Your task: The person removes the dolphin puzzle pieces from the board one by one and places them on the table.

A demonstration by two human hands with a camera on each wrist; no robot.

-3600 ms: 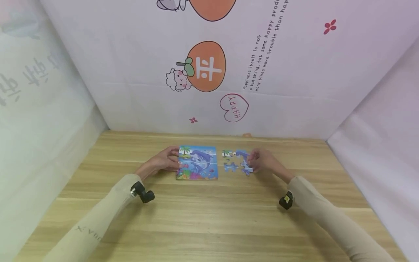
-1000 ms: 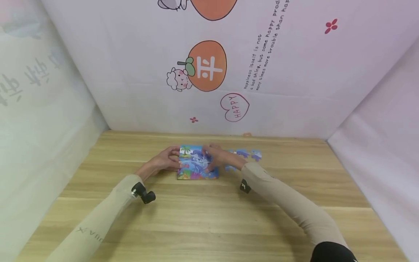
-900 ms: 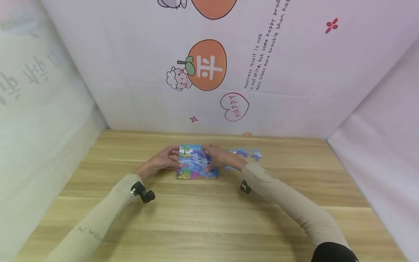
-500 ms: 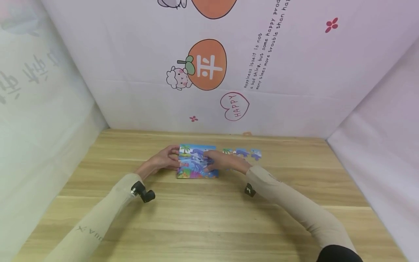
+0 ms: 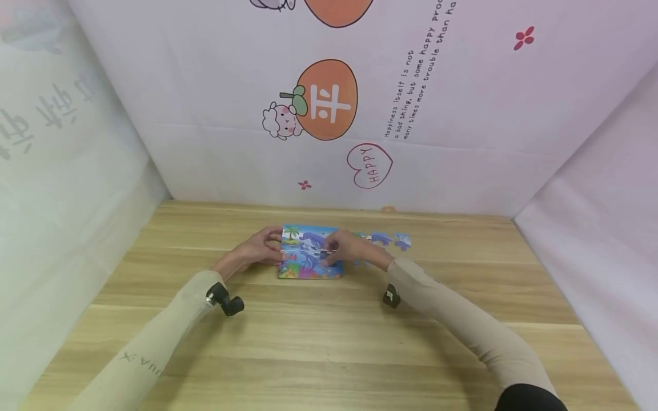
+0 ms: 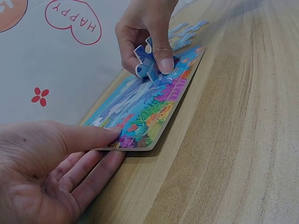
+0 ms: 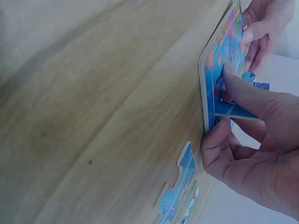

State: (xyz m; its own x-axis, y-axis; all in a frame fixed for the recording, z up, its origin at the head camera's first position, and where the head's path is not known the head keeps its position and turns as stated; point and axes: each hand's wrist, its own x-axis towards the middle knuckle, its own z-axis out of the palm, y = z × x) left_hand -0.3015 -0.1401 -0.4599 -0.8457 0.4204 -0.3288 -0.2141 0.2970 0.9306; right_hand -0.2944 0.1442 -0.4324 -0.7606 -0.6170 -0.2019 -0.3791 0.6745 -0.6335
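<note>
One white sheet (image 5: pixel 221 85) hangs behind everything, printed with "Happiness itself is not a bad thing, but some happy", an orange fruit (image 5: pixel 343 117) bearing a white character, and a heart (image 5: pixel 369 166) reading "HAPPY". Before it spreads a wooden surface (image 5: pixel 319 342). The left sleeve (image 5: pixel 154 337) carries faint letters I can't fully make out. Toward the back of the surface lies a dolphin puzzle (image 5: pixel 303 268). The left hand (image 5: pixel 259 247) pinches its edge, thumb on top; the right hand (image 5: pixel 352 246), over the opposite side, holds one piece (image 6: pixel 145 63) between thumb and fingers. More loose pieces (image 5: pixel 402 241) lie just past the right hand. I'd want that left thumb firm so the puzzle can't slide, and the pinched piece held by its sides, moved straight and level, without bending its tabs.
</note>
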